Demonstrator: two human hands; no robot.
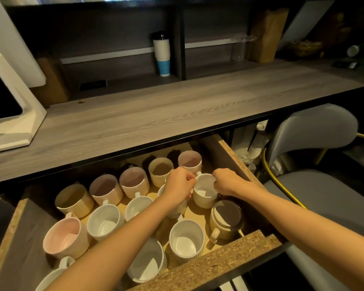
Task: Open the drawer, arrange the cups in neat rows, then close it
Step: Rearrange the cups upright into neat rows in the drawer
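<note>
Drawer (235, 260) stands pulled out under the wood-grain tabletop (156, 114), raw chipboard edges showing. Inside: ribbed ceramic mugs, a tidy back row, the front rows looser. 1 dark-bottomed mug (226, 218) sits upside down near the right wall. Both hands are on 1 white mug (205, 191) at the right of the middle row: left hand (180, 190) pinched on its left rim, right hand (227, 181) closed over the right rim. Judgement: rigid, moderately heavy, glazed so somewhat slippery, chips if knocked against neighbours. Rim or handle gives the best hold.
</note>
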